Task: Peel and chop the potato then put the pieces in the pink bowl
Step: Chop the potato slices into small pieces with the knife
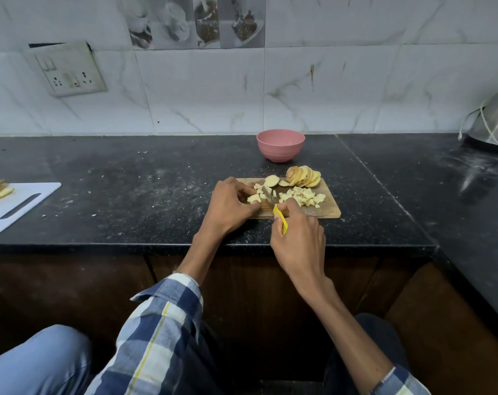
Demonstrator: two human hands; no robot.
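Note:
A small wooden cutting board (324, 212) lies on the black counter. On it are a pile of chopped potato pieces (301, 196), a fanned stack of round potato slices (304, 175) at the far edge, and a slice being cut (254, 198). My left hand (230, 206) pinches that slice against the board. My right hand (297, 238) grips a knife with a yellow handle (282, 220); its blade (267, 193) sits in the potato beside my left fingers. The pink bowl (280, 144) stands behind the board, near the wall, and looks empty from here.
A white plastic cutting board (22, 206) with a few slices lies at the counter's left edge. A steel kettle with a white cord (495, 118) stands at the back right. A switch plate (68, 69) hangs on the tiled wall. Crumbs dot the counter.

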